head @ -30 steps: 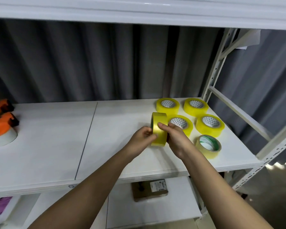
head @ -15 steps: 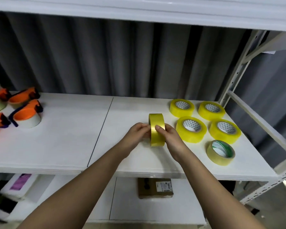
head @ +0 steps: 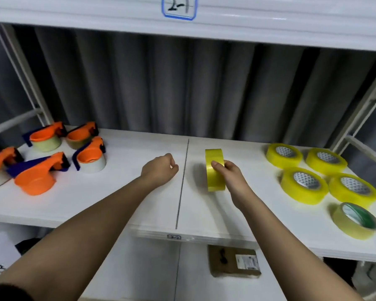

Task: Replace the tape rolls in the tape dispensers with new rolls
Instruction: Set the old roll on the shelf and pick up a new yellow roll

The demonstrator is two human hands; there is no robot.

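One new yellow tape roll [head: 214, 170] stood on edge on the shelf [head: 126, 192], right hand [head: 230, 177] gripping it, left hand [head: 160, 170] loosely curled, empty, left of it; fetch step, next needs a dispenser [head: 91, 156] from far left.

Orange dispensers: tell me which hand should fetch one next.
Left. The left hand holds nothing and lies nearer the orange dispensers; the right hand holds the upright yellow roll.
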